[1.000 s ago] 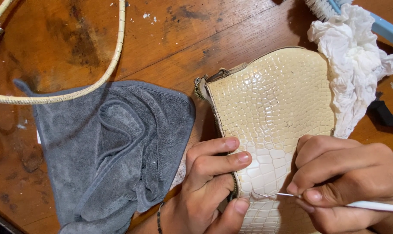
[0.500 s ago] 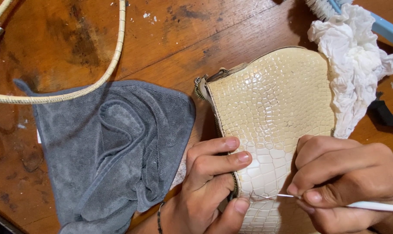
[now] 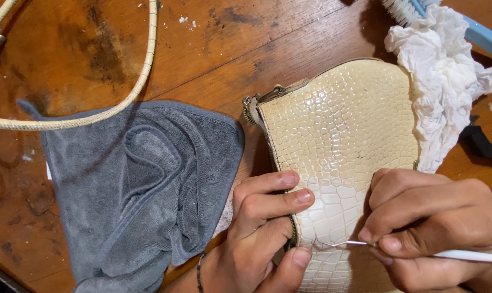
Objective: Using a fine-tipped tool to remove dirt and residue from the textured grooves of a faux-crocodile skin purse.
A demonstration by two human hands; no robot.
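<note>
Cream scale-embossed purse (image 3: pixel 343 141) lies flat on the wood — thin white-handled needle tool (image 3: pixel 462 255) touching its lower face.

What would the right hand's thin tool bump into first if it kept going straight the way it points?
The right hand aims its tool leftward across the purse. It would probably meet the left hand's thumb first, though depth is unclear.
</note>
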